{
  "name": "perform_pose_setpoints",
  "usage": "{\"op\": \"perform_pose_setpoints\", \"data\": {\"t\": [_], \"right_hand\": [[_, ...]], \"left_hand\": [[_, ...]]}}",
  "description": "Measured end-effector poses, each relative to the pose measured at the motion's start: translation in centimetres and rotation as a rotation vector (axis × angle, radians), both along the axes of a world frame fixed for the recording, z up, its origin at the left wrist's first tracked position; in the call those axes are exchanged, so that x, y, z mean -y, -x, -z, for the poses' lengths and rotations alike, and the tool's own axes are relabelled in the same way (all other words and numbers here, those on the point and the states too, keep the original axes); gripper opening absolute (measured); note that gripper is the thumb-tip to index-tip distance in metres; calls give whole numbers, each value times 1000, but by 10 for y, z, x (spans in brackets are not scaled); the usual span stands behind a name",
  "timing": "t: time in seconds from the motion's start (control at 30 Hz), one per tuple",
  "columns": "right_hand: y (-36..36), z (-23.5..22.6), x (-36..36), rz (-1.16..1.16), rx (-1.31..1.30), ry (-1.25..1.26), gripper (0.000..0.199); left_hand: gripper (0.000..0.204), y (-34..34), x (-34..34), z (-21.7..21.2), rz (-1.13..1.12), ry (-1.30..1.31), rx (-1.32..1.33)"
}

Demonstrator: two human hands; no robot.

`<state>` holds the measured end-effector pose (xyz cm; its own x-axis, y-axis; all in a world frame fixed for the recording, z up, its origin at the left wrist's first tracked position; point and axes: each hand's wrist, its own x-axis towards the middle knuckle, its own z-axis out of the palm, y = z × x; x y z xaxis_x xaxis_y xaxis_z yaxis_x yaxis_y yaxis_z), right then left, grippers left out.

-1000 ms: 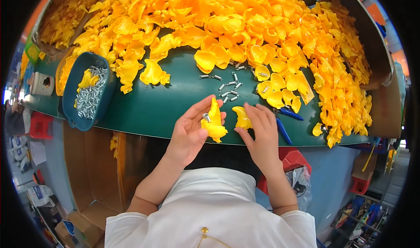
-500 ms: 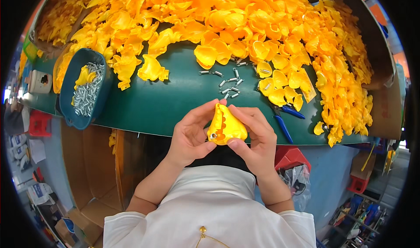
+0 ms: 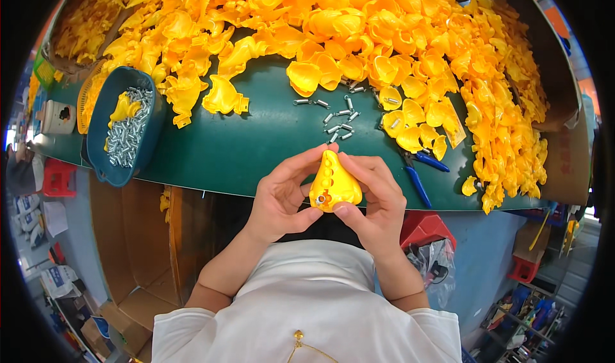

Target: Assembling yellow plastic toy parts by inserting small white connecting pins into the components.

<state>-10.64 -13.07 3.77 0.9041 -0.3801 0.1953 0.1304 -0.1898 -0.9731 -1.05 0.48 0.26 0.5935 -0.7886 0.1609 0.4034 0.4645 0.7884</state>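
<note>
Between my two hands, just past the table's near edge, is a yellow plastic toy piece (image 3: 341, 182) made of two shells fitted against each other along a scalloped seam. My left hand (image 3: 278, 199) grips its left side, thumb low and fingertips near the top. On the opposite side my right hand (image 3: 377, 199) has its thumb on the lower front and its fingers around the back. A small metal spring (image 3: 321, 199) shows in an opening at the piece's lower left. Beyond my fingertips, several loose springs (image 3: 346, 112) lie on the green table (image 3: 202, 148).
A large heap of yellow shells (image 3: 359, 26) covers the far side and right. A dark teal tub (image 3: 115, 178) of springs stands at left. Blue-handled pliers (image 3: 418, 182) lie right of my hands. An open cardboard box (image 3: 131, 235) sits below the table's left edge.
The two shells have come closer together: the wide jagged gap has narrowed to a scalloped seam. The piece has turned slightly in my hands, which keep nearly the same place.
</note>
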Motion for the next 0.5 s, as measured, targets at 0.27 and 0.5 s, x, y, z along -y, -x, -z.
{"op": "perform_pose_setpoints", "data": {"t": [0.27,0.5], "right_hand": [[1,-2,3,-41,-71,-8,47],[3,-7,2,-72,-97,-81,47]], "left_hand": [[72,-1,-4,0,7,-32,-14],[68,1,-5,-2,-17,-72,121]]}}
